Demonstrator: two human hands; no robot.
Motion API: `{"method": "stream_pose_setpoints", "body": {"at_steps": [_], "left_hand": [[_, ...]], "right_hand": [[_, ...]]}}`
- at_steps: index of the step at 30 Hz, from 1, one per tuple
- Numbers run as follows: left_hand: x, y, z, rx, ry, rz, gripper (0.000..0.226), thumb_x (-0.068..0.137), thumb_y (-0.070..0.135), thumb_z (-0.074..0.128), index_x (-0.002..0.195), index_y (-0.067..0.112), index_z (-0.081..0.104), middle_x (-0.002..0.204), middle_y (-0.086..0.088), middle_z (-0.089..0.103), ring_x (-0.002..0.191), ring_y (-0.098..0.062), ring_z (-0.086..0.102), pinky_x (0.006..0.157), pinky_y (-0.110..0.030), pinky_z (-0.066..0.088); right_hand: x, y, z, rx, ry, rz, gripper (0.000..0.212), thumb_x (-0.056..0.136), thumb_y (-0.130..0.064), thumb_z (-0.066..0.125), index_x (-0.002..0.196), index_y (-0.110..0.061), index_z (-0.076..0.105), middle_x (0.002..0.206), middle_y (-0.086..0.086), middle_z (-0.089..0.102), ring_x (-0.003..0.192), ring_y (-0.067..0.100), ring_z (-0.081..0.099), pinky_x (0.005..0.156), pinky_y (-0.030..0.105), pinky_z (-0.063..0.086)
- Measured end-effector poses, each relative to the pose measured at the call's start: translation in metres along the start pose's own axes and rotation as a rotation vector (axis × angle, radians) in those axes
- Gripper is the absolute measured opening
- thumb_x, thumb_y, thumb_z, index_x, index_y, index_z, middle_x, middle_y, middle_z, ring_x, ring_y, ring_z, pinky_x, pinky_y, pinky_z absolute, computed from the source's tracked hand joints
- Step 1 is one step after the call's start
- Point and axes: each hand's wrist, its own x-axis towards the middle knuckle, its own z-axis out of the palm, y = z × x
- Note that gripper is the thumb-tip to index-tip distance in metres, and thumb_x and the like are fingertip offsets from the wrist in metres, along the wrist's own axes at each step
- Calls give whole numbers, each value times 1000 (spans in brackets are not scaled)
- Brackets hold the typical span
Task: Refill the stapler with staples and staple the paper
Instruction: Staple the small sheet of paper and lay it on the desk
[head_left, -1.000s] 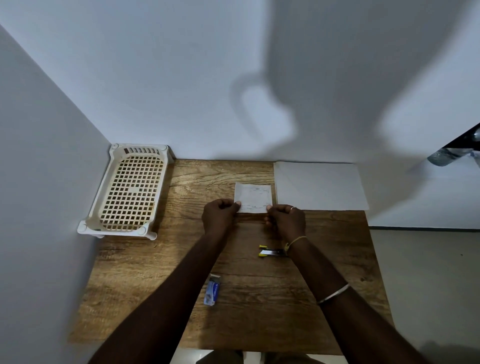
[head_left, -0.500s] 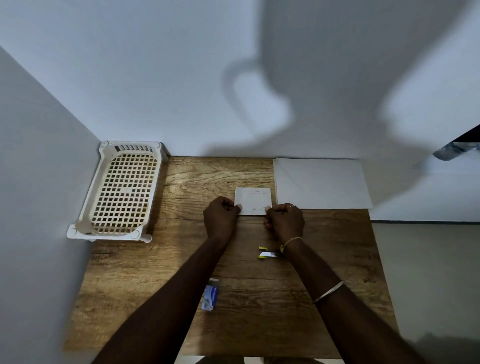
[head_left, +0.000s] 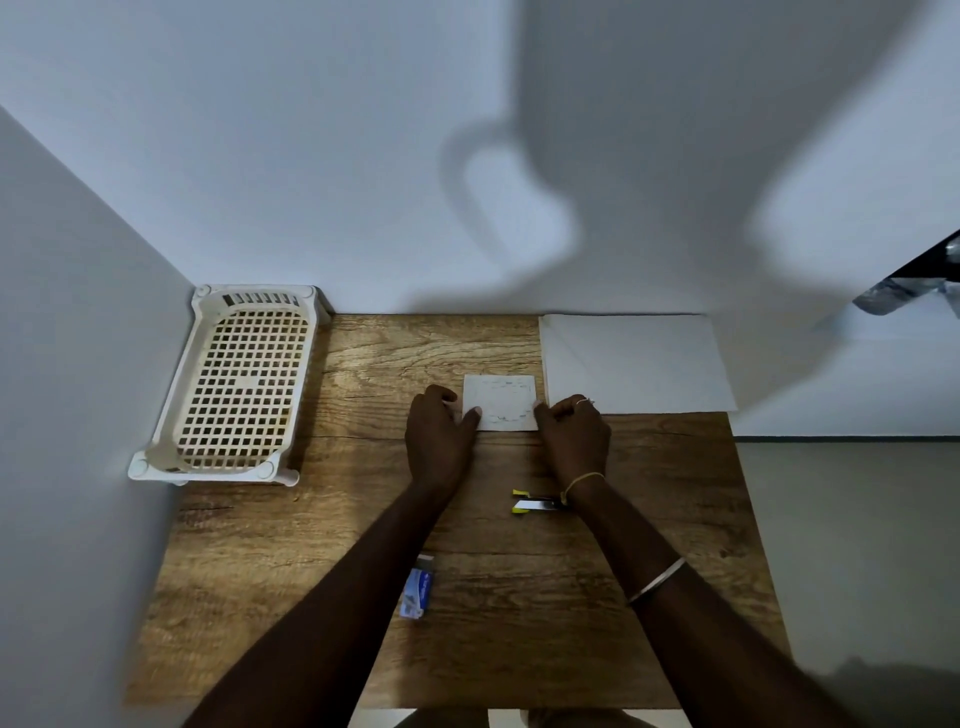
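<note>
A small folded white paper (head_left: 501, 401) lies on the wooden table (head_left: 363, 519) near its middle. My left hand (head_left: 439, 441) holds the paper's left edge with the thumb on top. My right hand (head_left: 574, 434) pinches the paper's right edge. A yellow and black stapler (head_left: 535, 501) lies open on the table just under my right wrist, partly hidden by it. A small blue and white staple box (head_left: 418, 592) lies nearer to me, beside my left forearm.
A cream plastic lattice tray (head_left: 239, 384) stands at the table's back left against the wall. A larger white sheet (head_left: 634, 364) lies at the back right corner. Walls close the left and back sides; the floor drops off on the right.
Both hands stay on the small paper; it now lies slightly flatter and squarer. The view has shifted a little.
</note>
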Motion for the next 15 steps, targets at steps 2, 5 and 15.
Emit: {"method": "stream_pose_setpoints", "body": {"at_steps": [2,5,15], "left_hand": [[-5,1,-2,12,45,33,36,88,33,77,117,18,60,113,-1,58,92,-9,53,73,-26,39],[-14,2,-8,62,47,198,34,91,25,73,120,19,58,125,-1,54,102,-15,59,77,-26,46],[-24,-21,-2,776,-576,572,89,102,52,45,162,9,-4,169,-11,-17,158,-29,-9,126,-53,8]], "right_hand": [[-4,-3,-6,-82,41,-142,25,93,-41,62,86,-17,65,81,-2,67,78,16,66,76,37,57],[-11,-5,-11,-329,47,-475,27,96,-38,57,105,-16,69,103,4,68,98,21,64,82,35,54],[-20,16,1,-868,-436,-612,72,100,-42,50,158,-11,22,169,10,9,156,29,9,124,50,11]]}}
